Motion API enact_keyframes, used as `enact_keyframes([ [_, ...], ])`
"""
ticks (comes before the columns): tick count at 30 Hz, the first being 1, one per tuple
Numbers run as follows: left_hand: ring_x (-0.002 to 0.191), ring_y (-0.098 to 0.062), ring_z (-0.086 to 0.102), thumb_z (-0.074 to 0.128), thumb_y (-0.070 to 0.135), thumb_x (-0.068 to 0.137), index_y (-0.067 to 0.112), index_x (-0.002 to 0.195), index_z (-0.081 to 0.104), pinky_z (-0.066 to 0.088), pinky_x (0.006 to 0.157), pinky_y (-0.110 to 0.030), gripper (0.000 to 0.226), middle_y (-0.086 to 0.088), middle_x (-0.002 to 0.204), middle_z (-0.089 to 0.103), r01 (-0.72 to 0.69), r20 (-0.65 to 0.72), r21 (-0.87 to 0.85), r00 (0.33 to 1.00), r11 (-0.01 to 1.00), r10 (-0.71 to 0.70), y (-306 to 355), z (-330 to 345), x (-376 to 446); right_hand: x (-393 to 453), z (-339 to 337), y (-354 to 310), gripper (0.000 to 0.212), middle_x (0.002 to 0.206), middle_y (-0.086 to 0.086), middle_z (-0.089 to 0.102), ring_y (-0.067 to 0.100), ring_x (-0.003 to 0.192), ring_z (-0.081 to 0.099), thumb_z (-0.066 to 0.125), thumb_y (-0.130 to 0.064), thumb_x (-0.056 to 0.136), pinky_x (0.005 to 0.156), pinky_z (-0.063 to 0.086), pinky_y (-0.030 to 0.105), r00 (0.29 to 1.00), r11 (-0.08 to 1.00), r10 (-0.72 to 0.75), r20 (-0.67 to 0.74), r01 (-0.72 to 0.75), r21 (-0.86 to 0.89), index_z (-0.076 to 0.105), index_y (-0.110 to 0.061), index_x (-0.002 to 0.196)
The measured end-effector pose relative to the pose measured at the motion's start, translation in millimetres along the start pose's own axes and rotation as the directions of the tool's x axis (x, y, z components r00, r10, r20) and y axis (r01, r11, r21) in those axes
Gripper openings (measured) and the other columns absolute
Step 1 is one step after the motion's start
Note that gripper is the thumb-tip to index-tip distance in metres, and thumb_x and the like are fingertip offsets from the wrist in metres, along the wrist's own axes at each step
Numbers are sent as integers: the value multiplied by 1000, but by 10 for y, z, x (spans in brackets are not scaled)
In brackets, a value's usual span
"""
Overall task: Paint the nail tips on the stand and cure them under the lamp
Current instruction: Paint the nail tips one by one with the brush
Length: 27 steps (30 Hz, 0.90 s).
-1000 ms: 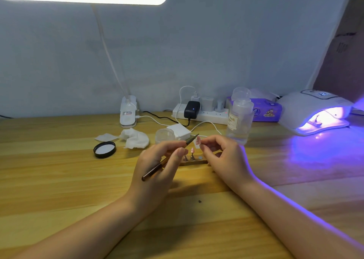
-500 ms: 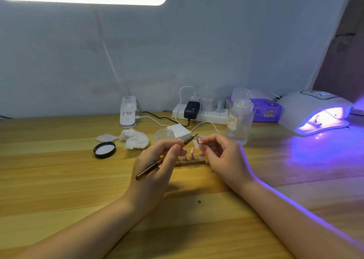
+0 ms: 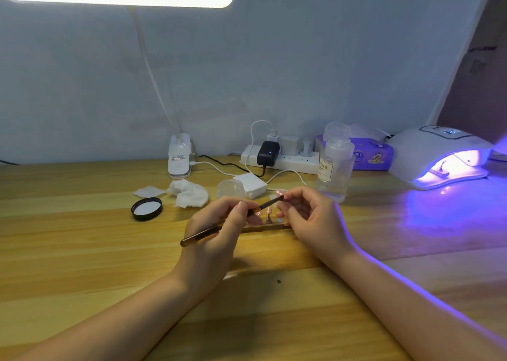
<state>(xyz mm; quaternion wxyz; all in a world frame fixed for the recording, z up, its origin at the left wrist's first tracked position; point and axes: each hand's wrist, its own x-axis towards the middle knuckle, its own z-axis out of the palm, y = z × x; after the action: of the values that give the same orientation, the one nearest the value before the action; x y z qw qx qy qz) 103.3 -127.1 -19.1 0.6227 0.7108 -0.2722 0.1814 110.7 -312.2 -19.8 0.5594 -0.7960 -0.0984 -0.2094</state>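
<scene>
Hands: left hand grips the brush, now raised to the nail tip pinched by right hand; painting begins, lamp at two o'clock.

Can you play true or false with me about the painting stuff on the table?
1. The left hand holds the brush. True.
2. The purple lamp is switched off. False: it glows purple inside.
3. The black lid lies left of the hands. True.
4. The right hand is flat on the table. False: it is raised, pinching a nail tip at the brush's end.
5. The clear bottle lies on its side. False: it stands upright.
</scene>
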Motion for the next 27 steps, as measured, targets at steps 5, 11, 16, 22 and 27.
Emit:
enact_keyframes([
  [5, 80, -5, 67, 50, 22, 94, 19, 96, 70, 50, 70, -14, 20, 8, 84, 73, 7, -40, 57, 999, 998, -5, -3, 16, 17, 4, -10, -1, 12, 85, 10, 71, 15, 78, 71, 63, -1, 88, 72, 59, 32, 1000, 999, 7, 16, -8, 43, 66, -10, 95],
  [11, 82, -2, 66, 51, 21, 94, 20, 98, 68, 47, 70, -9, 18, 11, 86, 73, -8, -44, 61, 999, 998, 10, 16, 12, 8, 3, -10, -6, 12, 85, 9, 71, 14, 77, 71, 64, -3, 87, 68, 58, 28, 1000, 996, 27, 14, -28, 89, 66, -13, 94],
  [16, 84, -4, 68, 51, 20, 93, 16, 99, 70, 47, 73, -11, 20, 6, 86, 74, -1, -4, 39, 1000, 999, 1, 1, 13, 3, 11, -11, 10, 13, 83, 8, 71, 14, 73, 71, 64, -2, 87, 66, 57, 24, 999, 995, 32, -4, -32, 90, 66, -14, 92],
  [22, 85, -12, 71, 52, 17, 92, 12, 96, 71, 52, 74, -15, 20, 0, 86, 75, 23, 39, -58, 999, 998, -20, 8, 16, -19, 15, -21, 32, 27, 79, 6, 71, 14, 73, 70, 61, 5, 86, 64, 55, 19, 1000, 995, 16, -9, -15, 94, 65, -21, 91],
  [27, 83, -5, 69, 50, 18, 93, 14, 96, 71, 48, 73, -11, 21, 4, 83, 75, -1, -2, -22, 1000, 1000, 1, 16, 5, 1, 18, -9, 27, 20, 79, 7, 71, 14, 72, 71, 64, 2, 86, 63, 55, 20, 1000, 993, 22, -9, -21, 116, 65, -17, 90],
])
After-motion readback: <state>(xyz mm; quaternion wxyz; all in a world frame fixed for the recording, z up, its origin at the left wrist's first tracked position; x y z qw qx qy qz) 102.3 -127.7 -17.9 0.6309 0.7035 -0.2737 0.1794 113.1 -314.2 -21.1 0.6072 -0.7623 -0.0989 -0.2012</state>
